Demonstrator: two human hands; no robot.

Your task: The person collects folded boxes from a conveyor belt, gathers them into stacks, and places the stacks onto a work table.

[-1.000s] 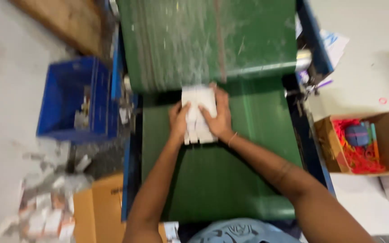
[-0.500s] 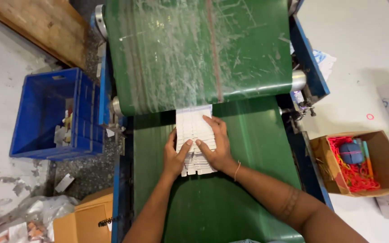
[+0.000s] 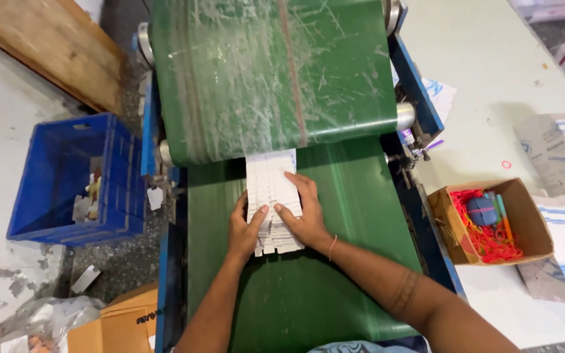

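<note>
On the lower green belt (image 3: 335, 216), just below the upper roller, left hand (image 3: 246, 229) and right hand (image 3: 305, 212) lie flat, fingers spread, on the white card stack (image 3: 271, 189), squaring it; next likely needs even pressure.

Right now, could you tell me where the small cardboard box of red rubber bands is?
In the head view, the cardboard box sits on the white table, right of the green conveyor belt.

place: workshop | signs: green conveyor belt (image 3: 308, 261), blue crate (image 3: 60, 176), concrete floor
</note>
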